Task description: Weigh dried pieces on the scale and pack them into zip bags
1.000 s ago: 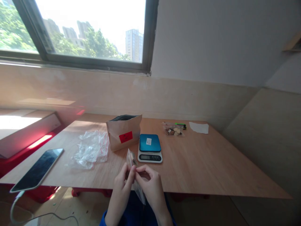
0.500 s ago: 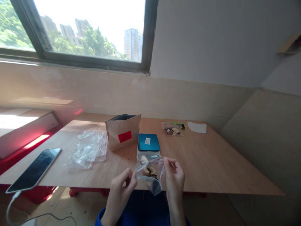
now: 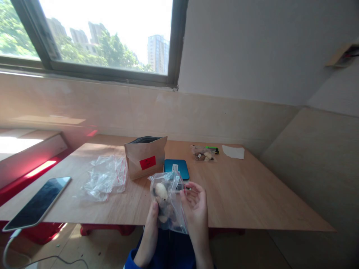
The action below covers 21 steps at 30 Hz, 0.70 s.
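A clear zip bag [image 3: 174,215] with pale and brown dried pieces, perhaps mushrooms, is held upright over the table's near edge. My left hand [image 3: 150,229] grips its left side, thumb on the front and the other fingers hidden behind. At the red-striped zip edge on the right, my right hand [image 3: 196,211] pinches the plastic, its fingers curled loosely. Just beyond the bag sits a small scale with a blue top [image 3: 183,170], partly covered by the bag. A kraft paper pouch [image 3: 134,160] with a red label stands beside the scale, its mouth open.
Crumpled clear zip bags [image 3: 105,179] lie left of the pouch. A phone [image 3: 37,203] with a cable plugged in rests at the left edge. Farther back are another filled zip bag [image 3: 204,155], a green-and-black pen [image 3: 214,150] and a white paper piece [image 3: 233,152].
The bag has turned from slanted to upright, its zip edge now on the right. My left hand has moved right onto its side; my right hand has shifted slightly left.
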{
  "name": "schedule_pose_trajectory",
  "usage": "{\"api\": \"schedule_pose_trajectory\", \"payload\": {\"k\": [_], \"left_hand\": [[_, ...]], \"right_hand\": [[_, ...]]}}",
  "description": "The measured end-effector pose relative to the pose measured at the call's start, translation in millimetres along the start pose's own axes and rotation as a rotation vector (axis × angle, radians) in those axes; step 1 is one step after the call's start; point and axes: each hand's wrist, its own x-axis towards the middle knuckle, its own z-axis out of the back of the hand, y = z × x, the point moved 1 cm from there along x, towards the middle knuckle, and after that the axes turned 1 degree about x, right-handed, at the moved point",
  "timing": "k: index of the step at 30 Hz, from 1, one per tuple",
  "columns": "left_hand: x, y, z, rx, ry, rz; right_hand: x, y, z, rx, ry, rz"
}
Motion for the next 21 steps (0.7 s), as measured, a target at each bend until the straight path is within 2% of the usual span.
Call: {"api": "schedule_pose_trajectory", "payload": {"k": [2,4,7,11,14,18,21], "left_hand": [[0.3,-5.5,4.5,0.18,-0.132,-0.089],[0.5,-12.1,8.4,0.29,-0.188,-0.149],[-1.3,-20.9,10.3,0.36,-0.185,-0.195],[-5.7,-30.2,5.3,0.428,0.041,-0.288],[-5.2,-31.2,5.1,0.453,0.119,-0.289],[0.1,-27.8,9.0,0.466,0.129,-0.263],[3.7,-27.3,11.4,0.424,0.043,-0.229]], "right_hand": [[-1.8,3.7,3.8,-0.16,-0.01,0.207],[-3.9,5.5,5.7,-0.222,0.086,0.286],[-4.9,-2.0,4.4,-0.166,0.225,0.147],[-4.4,-17.6,-1.5,-0.063,0.39,-0.079],[-5.1,-18.5,-4.6,-0.047,0.483,-0.151],[-5.1,-7.9,-3.9,-0.028,0.571,-0.18],[-4.0,0.3,-0.5,-0.094,0.605,-0.178]]}}
